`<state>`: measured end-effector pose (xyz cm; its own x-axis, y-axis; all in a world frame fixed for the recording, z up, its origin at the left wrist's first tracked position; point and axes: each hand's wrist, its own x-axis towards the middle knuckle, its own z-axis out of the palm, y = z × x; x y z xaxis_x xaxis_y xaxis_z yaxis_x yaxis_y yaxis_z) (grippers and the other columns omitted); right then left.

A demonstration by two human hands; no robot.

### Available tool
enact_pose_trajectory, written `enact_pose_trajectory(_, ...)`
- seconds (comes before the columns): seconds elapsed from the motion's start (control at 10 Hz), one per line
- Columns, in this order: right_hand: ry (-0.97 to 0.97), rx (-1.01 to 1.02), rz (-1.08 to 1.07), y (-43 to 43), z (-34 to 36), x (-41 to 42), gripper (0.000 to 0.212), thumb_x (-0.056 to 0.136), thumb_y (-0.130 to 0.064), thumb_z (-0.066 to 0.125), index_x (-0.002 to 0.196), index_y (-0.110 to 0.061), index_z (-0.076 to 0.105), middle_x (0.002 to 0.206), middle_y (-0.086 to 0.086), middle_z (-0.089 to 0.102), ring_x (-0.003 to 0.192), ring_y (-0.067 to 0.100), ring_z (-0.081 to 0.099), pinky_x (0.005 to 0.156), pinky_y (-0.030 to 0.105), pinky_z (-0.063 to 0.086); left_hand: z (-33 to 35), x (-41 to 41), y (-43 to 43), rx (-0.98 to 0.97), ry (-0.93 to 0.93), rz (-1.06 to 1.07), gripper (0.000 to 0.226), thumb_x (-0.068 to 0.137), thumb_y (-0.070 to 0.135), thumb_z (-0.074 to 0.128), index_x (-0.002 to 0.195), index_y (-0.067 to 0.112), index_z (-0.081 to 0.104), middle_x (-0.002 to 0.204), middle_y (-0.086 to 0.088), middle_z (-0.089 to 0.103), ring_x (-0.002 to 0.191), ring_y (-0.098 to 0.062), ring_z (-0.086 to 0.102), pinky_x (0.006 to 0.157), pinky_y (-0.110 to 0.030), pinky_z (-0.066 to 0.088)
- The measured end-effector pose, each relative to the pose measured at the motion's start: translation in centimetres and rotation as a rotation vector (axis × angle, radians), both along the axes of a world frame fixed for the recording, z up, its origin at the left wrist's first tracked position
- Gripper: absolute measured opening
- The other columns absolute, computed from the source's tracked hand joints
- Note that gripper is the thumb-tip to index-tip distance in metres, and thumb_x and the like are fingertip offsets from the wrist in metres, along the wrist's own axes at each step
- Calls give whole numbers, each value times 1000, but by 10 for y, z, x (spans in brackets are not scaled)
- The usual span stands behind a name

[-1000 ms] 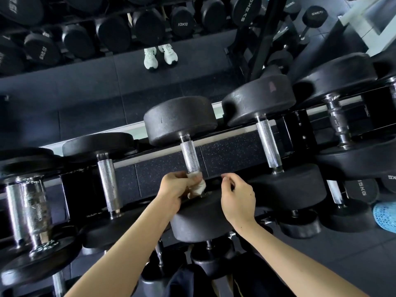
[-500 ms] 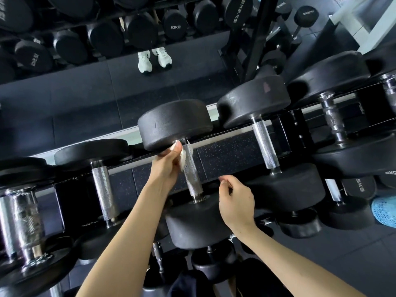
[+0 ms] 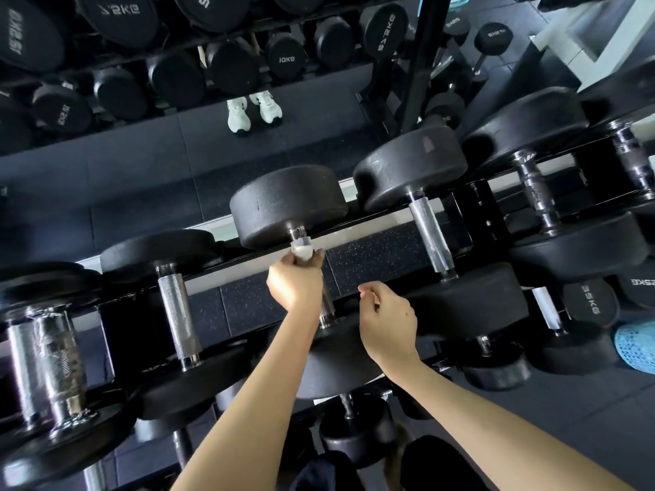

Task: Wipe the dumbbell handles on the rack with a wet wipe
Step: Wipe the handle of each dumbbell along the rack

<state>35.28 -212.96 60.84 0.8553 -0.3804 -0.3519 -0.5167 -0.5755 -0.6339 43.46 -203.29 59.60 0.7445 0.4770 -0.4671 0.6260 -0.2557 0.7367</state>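
The wet wipe (image 3: 303, 250) is a small white wad wrapped round the top end of the middle dumbbell handle (image 3: 326, 308), just under the far black head (image 3: 289, 203) of that dumbbell, which lies across the upper tier of the rack (image 3: 372, 258). The left hand (image 3: 296, 281) grips the wipe and the handle together, fingers curled round the bar from the left and the knuckles turned towards the camera; the knurled silver bar shows again below the hand, running down to the near head (image 3: 340, 363). The right hand (image 3: 388, 322) holds nothing: its fingers are loosely curled, thumb and forefinger close together, and it hangs just to the right of the handle, in front of the near head of the next dumbbell (image 3: 471, 299); whether it touches that head cannot be told. That next dumbbell has a bare silver handle (image 3: 430, 237), and on the other side of the left hand another dumbbell lies with a similar handle (image 3: 177, 313). Farther left a thicker chrome handle (image 3: 46, 359) shines, and at far right a contoured dark metal handle (image 3: 535, 193) sits between large heads. Under the upper tier, smaller dumbbells (image 3: 354, 430) lie on a lower tier. Behind the rack, dark floor, rows of black dumbbells with weight markings (image 3: 285, 60) and a pair of white shoes (image 3: 253, 113) are seen. A blue mesh object (image 3: 638, 345) lies at the right edge
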Motion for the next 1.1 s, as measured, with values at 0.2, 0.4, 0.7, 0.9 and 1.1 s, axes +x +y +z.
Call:
enact_pose_trajectory(0.2,-10,27,-1,0,0,-2,27,94,-20,41,105,-18,66,83,-2,70,75,16,62,64,28,42,11,-22,23,62,15,-213,44,74,26,79,48,15,45,46,2,47,45,-16,44,37,-15,28)
enact_pose_trajectory(0.4,-217,165,56,-10,18,-2,26,89,-32,61,113,-22,62,104,-14,68,91,-1,61,76,11,42,42,-44,25,-383,-76,-247,21,75,20,78,85,2,71,85,-21,70,75,-30,66,71,-39,54)
enact_pose_trajectory(0.7,-266,572,186,-86,43,10,37,86,-44,63,122,-38,59,110,-16,68,107,0,60,95,34,49,80,-36,-70,-836,5,-447,56,95,53,31,76,7,59,71,-4,66,73,-16,66,83,-33,49)
enact_pose_trajectory(0.9,-325,523,59,-146,36,29,15,86,-34,64,100,-34,71,94,-12,72,93,5,66,87,40,52,72,-23,-146,-835,2,-308,64,95,57,27,73,10,64,78,-10,65,77,-18,62,83,-31,45)
enact_pose_trajectory(1.1,-321,360,153,-184,29,67,6,78,-19,70,72,-20,70,62,-6,64,63,9,58,67,31,47,65,-12,-165,-957,-72,428,64,95,59,30,135,12,47,138,-8,50,133,-23,40,103,-38,31)
